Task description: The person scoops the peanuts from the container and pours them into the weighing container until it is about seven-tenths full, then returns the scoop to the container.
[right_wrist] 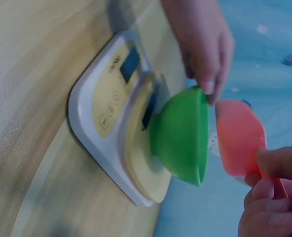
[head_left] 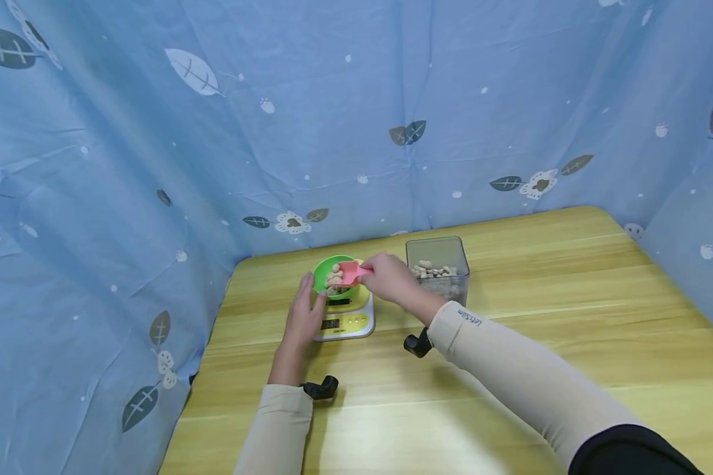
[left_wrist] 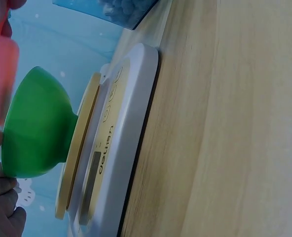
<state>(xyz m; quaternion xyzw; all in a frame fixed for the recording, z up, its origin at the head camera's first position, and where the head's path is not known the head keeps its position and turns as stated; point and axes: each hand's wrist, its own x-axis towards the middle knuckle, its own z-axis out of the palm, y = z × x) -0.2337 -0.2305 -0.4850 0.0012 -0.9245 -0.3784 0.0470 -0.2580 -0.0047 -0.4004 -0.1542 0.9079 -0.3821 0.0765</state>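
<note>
A green bowl (left_wrist: 35, 123) sits on the plate of a yellow-and-white kitchen scale (head_left: 359, 323). My left hand (head_left: 304, 313) holds the bowl's side, its thumb and fingers at the rim. With thumb and fingers, my right hand (head_left: 389, 278) grips the handle of a pink scoop (head_left: 350, 272), which is tilted over the bowl. Beige peanuts (head_left: 335, 276) show at the scoop's mouth and in the bowl. In the right wrist view the scoop's back faces the camera, right beside the bowl's rim.
A clear square container (head_left: 460, 280) with more peanuts stands right of the scale, behind my right hand. The wooden table (head_left: 546, 290) reaches to a blue patterned curtain (head_left: 344, 132) at the back and left. A black wrist camera mount (head_left: 417, 344) juts from my right wrist.
</note>
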